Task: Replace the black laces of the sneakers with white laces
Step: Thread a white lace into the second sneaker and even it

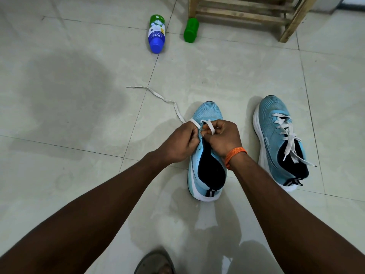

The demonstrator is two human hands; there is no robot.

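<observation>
Two light blue sneakers stand on the tiled floor, toes pointing away from me. The left sneaker (pixel 205 113) has a white lace (pixel 158 95) at its front eyelets, and one long end trails left across the floor. My left hand (pixel 182 142) pinches the lace at the shoe's left side. My right hand (pixel 223 138) pinches a loop of the same lace over the tongue; an orange thread band circles that wrist. The right sneaker (pixel 276 139) is fully laced in white, its ends hanging loose. No black lace is in view.
A blue and green bottle (pixel 156 33) lies on the floor at the back, beside a green container (pixel 191 30). A wooden rack (pixel 246 14) stands at the back right. A sandalled foot (pixel 156 263) shows at the bottom edge.
</observation>
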